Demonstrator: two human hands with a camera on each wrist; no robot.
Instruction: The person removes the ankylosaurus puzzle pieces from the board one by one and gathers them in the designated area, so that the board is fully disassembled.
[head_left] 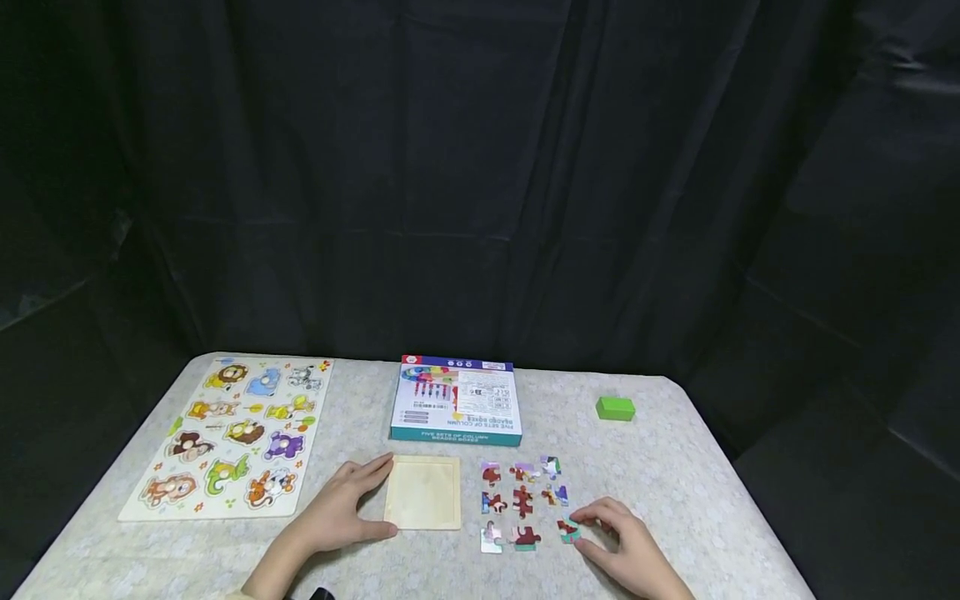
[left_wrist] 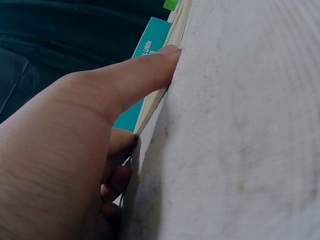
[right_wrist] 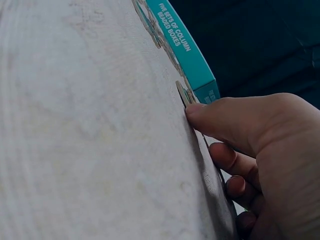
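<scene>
A square, shallow wooden puzzle tray (head_left: 423, 493) lies flat on the table. My left hand (head_left: 347, 506) holds it by its left side, thumb at the near corner and index fingertip at the far corner. In the left wrist view the thumb (left_wrist: 135, 75) lies along the tray's edge. My right hand (head_left: 626, 546) pinches a small red and green jigsaw piece (head_left: 567, 531) between thumb and index finger, low at the tabletop. Several other jigsaw pieces (head_left: 522, 501) lie in loose rows between the tray and this hand.
Behind the tray lies a flat box (head_left: 456, 436) with a teal side. An animal peg puzzle board (head_left: 255, 430) covers the table's left part. At the back right sits a green block (head_left: 616, 408). A black curtain (head_left: 465, 183) hangs behind the cloth-covered table (head_left: 690, 475).
</scene>
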